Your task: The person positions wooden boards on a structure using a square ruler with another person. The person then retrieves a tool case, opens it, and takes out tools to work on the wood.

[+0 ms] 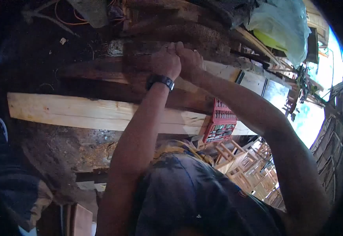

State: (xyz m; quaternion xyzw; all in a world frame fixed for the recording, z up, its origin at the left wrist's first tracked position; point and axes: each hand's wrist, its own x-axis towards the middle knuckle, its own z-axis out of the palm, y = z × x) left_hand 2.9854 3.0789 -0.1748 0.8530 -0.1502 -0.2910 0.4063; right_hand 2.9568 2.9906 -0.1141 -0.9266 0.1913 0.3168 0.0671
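My left hand (165,63), with a dark watch (161,82) on its wrist, is closed above the dark wooden boards. Right beside it and touching it is my right hand (190,61), its fingers curled. Whatever lies inside the two hands is hidden. Below them runs a dark reddish board (96,71). A long pale plank (69,112) lies nearer to my body, passing under my left forearm. On the plank's right part sits an open red case (220,122) holding rows of small metal tool pieces.
A clear plastic bag (283,29) with something yellow-green inside is at the upper right. Pale wooden frames (242,163), resembling chairs, stand at the lower right. Dark clothing (12,177) shows at the left edge. An orange cable (67,21) runs at the upper left.
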